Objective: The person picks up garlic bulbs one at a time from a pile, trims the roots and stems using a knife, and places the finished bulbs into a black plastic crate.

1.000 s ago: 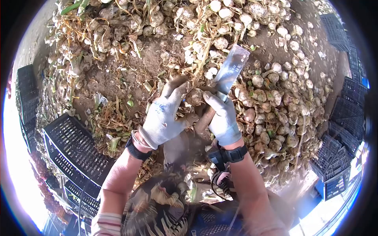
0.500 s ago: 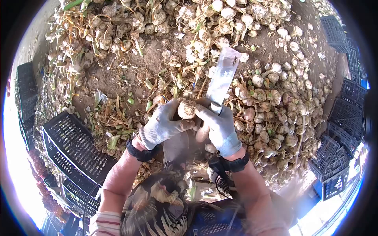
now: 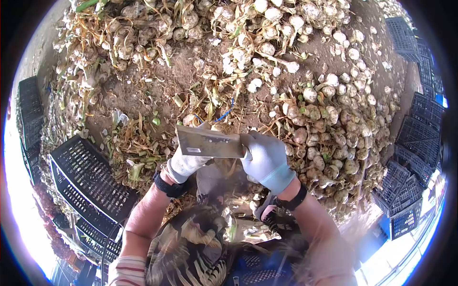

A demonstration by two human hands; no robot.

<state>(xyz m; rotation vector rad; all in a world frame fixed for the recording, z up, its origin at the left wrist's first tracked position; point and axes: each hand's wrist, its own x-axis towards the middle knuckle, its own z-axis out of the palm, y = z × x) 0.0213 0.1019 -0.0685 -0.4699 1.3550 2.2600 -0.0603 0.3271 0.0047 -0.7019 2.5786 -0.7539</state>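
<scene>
My right hand (image 3: 268,157), in a pale work glove, is closed round the handle of a cleaver (image 3: 210,142). Its wide metal blade points left and lies across the front of my left hand (image 3: 185,164). That gloved hand is bent at the same spot where it gripped a garlic bulb a moment ago. Most of its fingers are hidden behind the blade, and only a pale bit of the bulb (image 3: 217,127) seems to show above the upper edge. A blue strip (image 3: 225,114) lies on the ground just beyond.
A heap of trimmed garlic bulbs (image 3: 341,138) lies to the right. Untrimmed garlic with dry stalks (image 3: 138,35) is piled at the far side. Black plastic crates stand left (image 3: 95,176) and right (image 3: 405,190). Cut stalks (image 3: 136,143) litter the soil.
The cleaver has swung from pointing up and away to lying level, pointing left over my left hand. My right hand has turned with it, and the garlic bulb is now mostly covered.
</scene>
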